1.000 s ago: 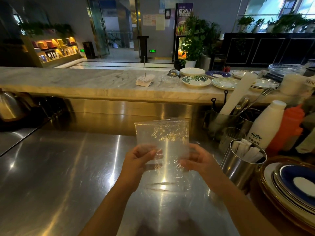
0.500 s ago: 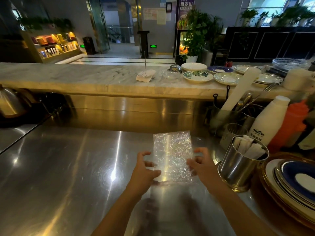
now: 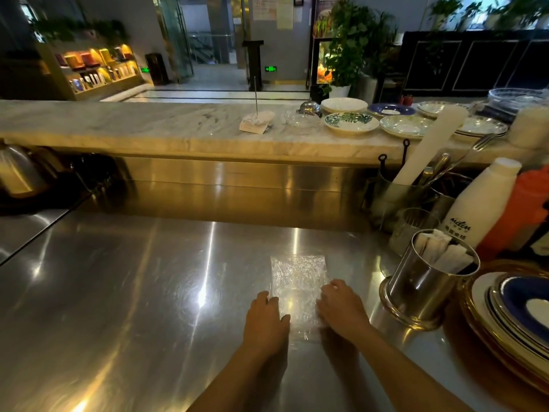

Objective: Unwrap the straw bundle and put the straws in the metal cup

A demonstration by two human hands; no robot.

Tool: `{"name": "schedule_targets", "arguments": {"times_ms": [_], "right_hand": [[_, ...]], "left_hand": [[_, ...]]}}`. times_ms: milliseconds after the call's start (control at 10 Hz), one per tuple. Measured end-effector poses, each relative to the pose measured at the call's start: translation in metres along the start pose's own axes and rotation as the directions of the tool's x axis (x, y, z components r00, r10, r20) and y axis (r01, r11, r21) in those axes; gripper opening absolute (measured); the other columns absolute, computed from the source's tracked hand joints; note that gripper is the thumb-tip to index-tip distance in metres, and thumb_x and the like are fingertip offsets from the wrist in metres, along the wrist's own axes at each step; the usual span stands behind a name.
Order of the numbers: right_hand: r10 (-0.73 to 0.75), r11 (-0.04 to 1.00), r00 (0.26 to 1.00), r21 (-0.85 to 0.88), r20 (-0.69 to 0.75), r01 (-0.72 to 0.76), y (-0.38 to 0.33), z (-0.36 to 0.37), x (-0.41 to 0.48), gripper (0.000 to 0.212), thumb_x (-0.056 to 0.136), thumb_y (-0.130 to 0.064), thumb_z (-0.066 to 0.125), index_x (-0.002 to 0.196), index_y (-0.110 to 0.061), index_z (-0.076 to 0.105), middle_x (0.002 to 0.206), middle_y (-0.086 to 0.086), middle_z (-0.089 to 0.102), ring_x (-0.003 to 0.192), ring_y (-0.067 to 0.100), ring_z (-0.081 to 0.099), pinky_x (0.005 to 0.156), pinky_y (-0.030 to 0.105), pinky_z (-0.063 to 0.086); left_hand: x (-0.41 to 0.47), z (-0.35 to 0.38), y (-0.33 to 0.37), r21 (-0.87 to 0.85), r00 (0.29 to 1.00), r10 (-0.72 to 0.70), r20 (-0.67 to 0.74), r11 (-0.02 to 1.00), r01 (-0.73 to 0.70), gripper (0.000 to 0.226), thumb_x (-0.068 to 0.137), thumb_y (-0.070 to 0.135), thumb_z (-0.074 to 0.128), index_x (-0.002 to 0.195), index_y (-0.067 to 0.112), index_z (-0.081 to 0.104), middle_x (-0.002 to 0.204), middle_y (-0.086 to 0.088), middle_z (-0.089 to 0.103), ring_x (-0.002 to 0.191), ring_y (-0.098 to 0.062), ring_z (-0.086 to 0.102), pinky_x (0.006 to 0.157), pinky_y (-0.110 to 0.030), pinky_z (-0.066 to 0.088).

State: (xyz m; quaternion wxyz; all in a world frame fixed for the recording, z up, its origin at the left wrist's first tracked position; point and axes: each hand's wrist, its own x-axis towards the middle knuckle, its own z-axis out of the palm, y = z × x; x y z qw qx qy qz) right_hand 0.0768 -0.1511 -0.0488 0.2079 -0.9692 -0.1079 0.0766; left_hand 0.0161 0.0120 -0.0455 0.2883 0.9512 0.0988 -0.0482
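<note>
I have my left hand (image 3: pixel 265 319) and right hand (image 3: pixel 341 310) flat, palms down, pinning the near corners of the clear wrapper (image 3: pixel 298 281) to the steel counter (image 3: pixel 133 292); neither grips anything. Right of my right fingers, apart from them, stands the metal cup (image 3: pixel 421 289) (paper-sleeved straws (image 3: pixel 442 252) already inside). Left of my fingers the counter lies open.

Single head view, forward-down over steel counter (image 3: pixel 118 292), close.
</note>
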Motion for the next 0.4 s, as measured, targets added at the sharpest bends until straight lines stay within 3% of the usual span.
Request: {"name": "schedule_targets", "arguments": {"times_ms": [200,300,400], "right_hand": [[-0.061,0.987,0.995,-0.142,0.079,0.071,0.009,0.002,0.002,0.027,0.088,-0.036,0.041,0.107,-0.020,0.053,0.118,0.002,0.051,0.105,0.022,0.047,0.089,0.036,0.037],[-0.025,0.984,0.990,-0.174,0.138,0.049,0.009,-0.004,0.008,0.029,0.087,-0.038,0.044,0.107,-0.020,0.055,0.122,0.004,0.050,0.110,0.023,0.045,0.090,0.037,0.035],[-0.022,0.987,0.986,-0.154,0.163,0.047,0.007,-0.020,0.018,0.039,0.090,-0.039,0.042,0.124,-0.021,0.047,0.142,0.008,0.037,0.128,0.028,0.034,0.103,0.043,0.027]], "left_hand": [[0.000,0.001,-0.006,0.204,0.999,0.035,0.024,0.978,-0.039,0.035,0.090,0.036,0.045,0.116,0.012,0.050,0.130,-0.009,0.048,0.115,-0.024,0.046,0.099,-0.038,0.039],[0.005,-0.006,-0.005,0.228,0.999,0.041,0.009,0.973,-0.042,0.035,0.089,0.037,0.045,0.116,0.015,0.051,0.126,-0.006,0.053,0.111,-0.023,0.049,0.096,-0.035,0.039],[0.017,-0.023,0.000,0.225,0.996,0.074,-0.058,0.972,-0.059,0.047,0.089,0.042,0.047,0.129,0.017,0.043,0.136,-0.006,0.047,0.121,-0.023,0.045,0.101,-0.036,0.034]]}}
